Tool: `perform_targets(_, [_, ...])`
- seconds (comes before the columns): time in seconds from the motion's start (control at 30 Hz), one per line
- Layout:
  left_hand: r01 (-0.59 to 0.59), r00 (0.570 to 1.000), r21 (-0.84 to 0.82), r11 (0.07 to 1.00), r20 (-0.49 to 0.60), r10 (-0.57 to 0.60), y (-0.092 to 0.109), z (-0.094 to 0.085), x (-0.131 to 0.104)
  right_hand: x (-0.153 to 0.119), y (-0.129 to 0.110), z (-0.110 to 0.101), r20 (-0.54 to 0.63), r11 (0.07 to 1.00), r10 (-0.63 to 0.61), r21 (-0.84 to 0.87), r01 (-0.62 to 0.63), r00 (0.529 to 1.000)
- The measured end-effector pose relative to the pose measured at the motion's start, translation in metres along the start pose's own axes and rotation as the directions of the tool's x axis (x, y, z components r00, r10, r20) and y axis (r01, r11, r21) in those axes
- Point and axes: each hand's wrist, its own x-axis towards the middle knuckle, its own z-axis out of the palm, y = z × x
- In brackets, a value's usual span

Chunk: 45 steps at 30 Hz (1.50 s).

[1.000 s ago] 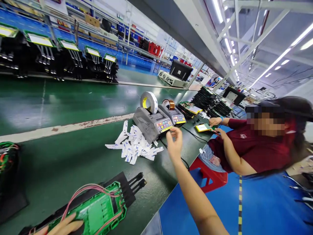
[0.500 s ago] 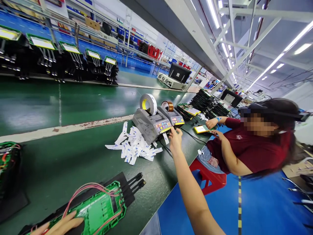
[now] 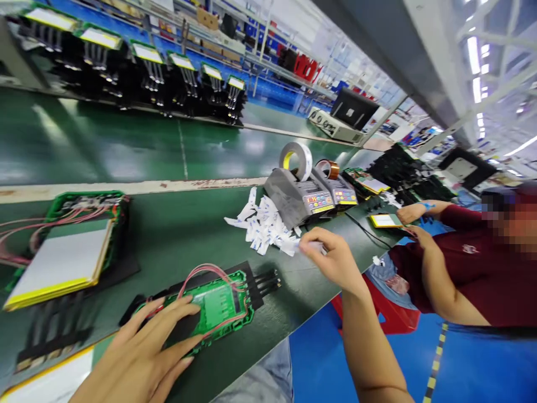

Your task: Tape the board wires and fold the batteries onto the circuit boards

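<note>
My left hand (image 3: 155,341) lies over the left end of a green plastic housing (image 3: 218,305), its fingers stretched out and spread. The housing is flat on the bench, with pink wires looping along it and black cable plugs at its right end. In front of the tape dispenser (image 3: 293,196), my right hand (image 3: 333,257) is closed in a pinch on a white tape strip (image 3: 292,246). That strip hangs near a heap of white strips (image 3: 262,224) with blue print. On the dispenser stands a grey-white tape roll (image 3: 297,161).
A second dispenser (image 3: 339,190) carries an amber tape roll (image 3: 329,168). At left sits another green housing (image 3: 119,207) with a white-and-yellow battery pack (image 3: 62,257). A co-worker in a dark red shirt (image 3: 465,252) handles a similar pack (image 3: 384,221) at right. Several black assemblies (image 3: 155,84) line the back.
My right hand has drawn back from the dispenser's front, now with a tape strip in its fingers. My left hand shows more fully on the housing. The view has swung left.
</note>
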Motion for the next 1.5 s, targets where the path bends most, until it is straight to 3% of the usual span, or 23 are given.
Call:
perform_targets(0.03, [-0.013,1.0,0.032,0.999,0.003,0.013,0.002,-0.005,0.003,-0.001,-0.011,0.014,0.275,0.992,-0.129,0.027,0.127,0.953])
perform_targets(0.07, [-0.014,1.0,0.051,0.999,-0.007,0.014,0.004,-0.01,0.006,-0.001,-0.02,0.031,0.507,0.967,-0.252,0.097,0.236,0.825])
perform_targets(0.1, [-0.022,1.0,0.06,0.998,-0.013,0.023,0.006,-0.015,0.01,0.001,-0.027,0.049,0.677,0.935,-0.339,0.166,0.312,0.654])
perform_targets(0.13, [-0.034,0.999,0.059,0.998,-0.019,0.035,0.008,-0.019,0.013,0.004,-0.033,0.066,0.786,0.906,-0.375,0.197,0.376,0.491])
perform_targets(0.17, [-0.043,0.999,0.052,0.998,-0.017,0.044,0.01,-0.023,0.016,0.008,-0.038,0.082,0.857,0.881,-0.36,0.181,0.438,0.369])
perform_targets(0.2, [-0.048,0.999,0.042,0.998,-0.014,0.048,0.012,-0.027,0.019,0.012,-0.041,0.096,0.907,0.854,-0.308,0.131,0.504,0.286])
perform_targets(0.27, [-0.048,0.999,0.019,0.999,-0.019,0.049,0.015,-0.032,0.022,0.02,-0.045,0.115,0.963,0.773,-0.168,-0.005,0.635,0.211])
perform_targets(0.33, [-0.043,0.998,0.009,0.999,-0.04,0.043,0.016,-0.035,0.024,0.026,-0.05,0.124,0.982,0.691,-0.065,-0.085,0.717,0.179])
perform_targets(0.43, [-0.063,0.995,0.009,0.998,-0.083,0.064,0.017,-0.037,0.026,0.026,-0.057,0.128,0.99,0.613,-0.013,-0.105,0.783,0.143])
perform_targets(0.6, [-0.036,0.993,0.017,0.999,-0.109,0.038,0.018,-0.033,0.026,0.02,-0.063,0.135,0.984,0.513,0.031,-0.168,0.842,0.177])
perform_targets(0.73, [-0.028,0.992,0.013,1.0,-0.121,0.029,0.02,-0.031,0.023,0.017,-0.055,0.141,0.982,0.499,0.038,-0.178,0.848,0.183])
perform_targets(0.83, [-0.03,0.994,0.007,1.0,-0.104,0.031,0.02,-0.031,0.024,0.011,-0.045,0.142,0.97,0.452,-0.049,-0.19,0.872,0.237])
perform_targets(1.0, [-0.011,0.996,-0.01,1.0,-0.094,0.01,0.019,-0.029,0.022,0.0,-0.032,0.135,0.885,0.35,-0.301,-0.245,0.904,0.356])
perform_targets(1.07, [0.005,0.997,-0.055,0.998,-0.075,-0.009,0.021,-0.026,0.02,-0.002,-0.025,0.133,0.823,0.421,-0.359,-0.278,0.863,0.44])
perform_targets(1.13, [0.055,0.994,-0.135,0.989,-0.082,-0.067,0.024,-0.022,0.018,-0.002,-0.016,0.133,0.759,0.59,-0.347,-0.28,0.757,0.552])
perform_targets(1.2, [0.124,0.981,-0.234,0.964,-0.115,-0.154,0.028,-0.018,0.016,-0.001,-0.008,0.135,0.717,0.777,-0.238,-0.264,0.571,0.655])
perform_targets(1.27, [0.169,0.965,-0.307,0.936,-0.14,-0.22,0.03,-0.015,0.016,0.001,-0.002,0.138,0.683,0.896,-0.092,-0.261,0.36,0.725])
perform_targets(1.37, [0.171,0.969,-0.324,0.931,-0.114,-0.218,0.031,-0.015,0.017,0.004,-0.001,0.144,0.647,0.941,-0.01,-0.252,0.225,0.762])
perform_targets(1.5, [0.152,0.98,-0.305,0.94,-0.078,-0.183,0.028,-0.02,0.02,0.005,-0.002,0.149,0.658,0.904,-0.073,-0.274,0.329,0.749])
